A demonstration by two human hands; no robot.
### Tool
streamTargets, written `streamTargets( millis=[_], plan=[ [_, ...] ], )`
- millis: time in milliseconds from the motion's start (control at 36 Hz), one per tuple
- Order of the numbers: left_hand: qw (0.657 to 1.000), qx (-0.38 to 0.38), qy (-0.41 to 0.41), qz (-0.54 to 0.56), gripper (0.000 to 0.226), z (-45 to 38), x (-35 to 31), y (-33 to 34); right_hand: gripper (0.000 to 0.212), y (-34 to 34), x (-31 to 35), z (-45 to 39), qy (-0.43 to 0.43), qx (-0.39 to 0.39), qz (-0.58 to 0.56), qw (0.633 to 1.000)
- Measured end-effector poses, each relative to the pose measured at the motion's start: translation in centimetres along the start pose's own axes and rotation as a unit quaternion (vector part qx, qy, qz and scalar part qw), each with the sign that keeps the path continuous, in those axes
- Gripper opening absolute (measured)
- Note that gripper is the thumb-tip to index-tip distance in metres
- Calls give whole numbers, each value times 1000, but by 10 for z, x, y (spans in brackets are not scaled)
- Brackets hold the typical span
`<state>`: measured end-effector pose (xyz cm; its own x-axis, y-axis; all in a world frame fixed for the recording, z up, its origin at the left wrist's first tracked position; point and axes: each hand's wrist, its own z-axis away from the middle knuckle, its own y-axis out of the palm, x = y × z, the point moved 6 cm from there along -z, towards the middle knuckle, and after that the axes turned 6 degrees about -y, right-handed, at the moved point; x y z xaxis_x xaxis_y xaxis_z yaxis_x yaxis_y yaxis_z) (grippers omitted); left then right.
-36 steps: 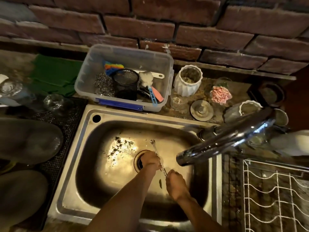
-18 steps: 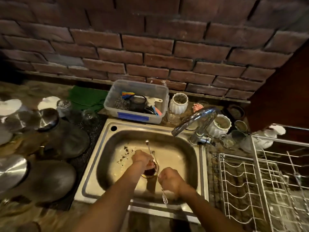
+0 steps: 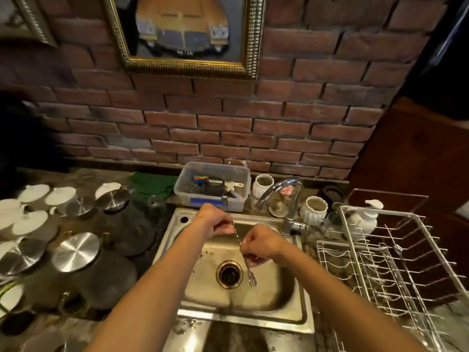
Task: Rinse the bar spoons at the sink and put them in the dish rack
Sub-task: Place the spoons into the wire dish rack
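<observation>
I see both hands over the steel sink (image 3: 303, 323): left hand (image 3: 215, 221) & right hand (image 3: 262, 243) each pinch one long twisted metal bar spoon (image 3: 241, 246). Rinse looks done; next, carry it right to the white wire dish rack (image 3: 380, 262).

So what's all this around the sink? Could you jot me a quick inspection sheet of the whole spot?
Surface: steel sink, specks around the drain.
Job's things: bar spoon held over the basin; wire dish rack to the right, no spoons seen in it.
Clutter: plastic tub of scrubbers, white pots, dark jars with steel lids.
Hands: left hand and right hand grip the spoon.
Cables: nothing seen.
Surroundings: brick wall, framed car picture, tap.
</observation>
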<state>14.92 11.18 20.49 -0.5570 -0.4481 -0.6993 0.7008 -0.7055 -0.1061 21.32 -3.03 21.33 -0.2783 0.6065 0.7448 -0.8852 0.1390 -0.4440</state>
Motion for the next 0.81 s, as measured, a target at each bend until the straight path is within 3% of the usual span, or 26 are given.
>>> streamTargets(
  millis=[56, 167, 333, 667, 806],
  plan=[
    [1000, 0, 20, -14, 29, 13, -13, 1, 12, -8, 12, 17, -16, -3, -28, 999],
    [998, 12, 55, -30, 9, 39, -38, 12, 13, -27, 28, 49, -30, -24, -53, 998],
    [993, 49, 85, -71, 4, 65, -64, 54, 6, -63, 31, 92, -41, -51, -82, 994],
    [973, 113, 140, -142, 11, 115, -79, 186, 11, -130, -28, 175, -8, -123, -155, 980],
    [967, 137, 147, -160, 4, 126, -70, 240, 26, -153, -64, 205, -1, -144, -158, 977]
  ],
)
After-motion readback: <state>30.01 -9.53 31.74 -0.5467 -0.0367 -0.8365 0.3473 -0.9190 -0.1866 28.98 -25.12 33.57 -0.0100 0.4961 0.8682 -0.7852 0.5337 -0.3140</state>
